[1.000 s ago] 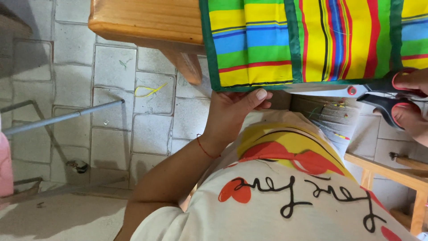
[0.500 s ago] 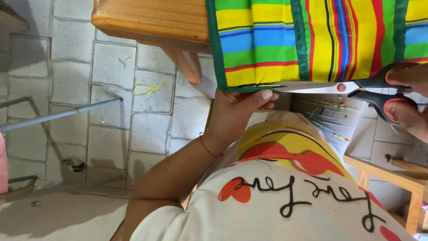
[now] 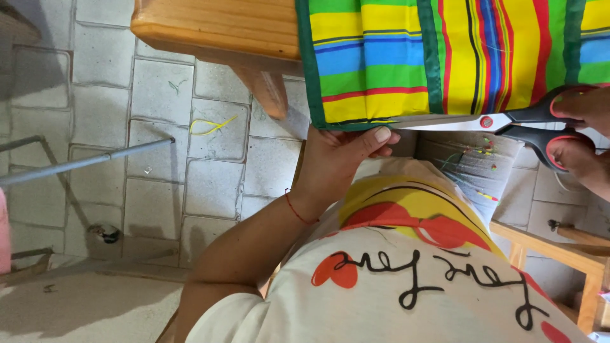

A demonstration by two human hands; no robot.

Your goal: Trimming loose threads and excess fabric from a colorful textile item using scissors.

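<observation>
While your left hand (image 3: 340, 159) pinches the striped multicoloured cloth (image 3: 445, 60) and your right hand (image 3: 588, 136) grips the red-and-black-handled scissors (image 3: 502, 124), the blades could nick your thumb, which lies close.

Scissors (image 3: 508, 124) shifted left along lower hem of striped cloth (image 3: 445, 57); blade tip now near left thumb, earlier further right. Blades look more closed than a second ago. Right hand (image 3: 581, 136) moved left with handles, more of it in frame. Left hand (image 3: 343, 159) stayed pinching hem but sits slightly right in frame. Cloth and table (image 3: 210, 28) drifted right and down as head camera shifted.
</observation>
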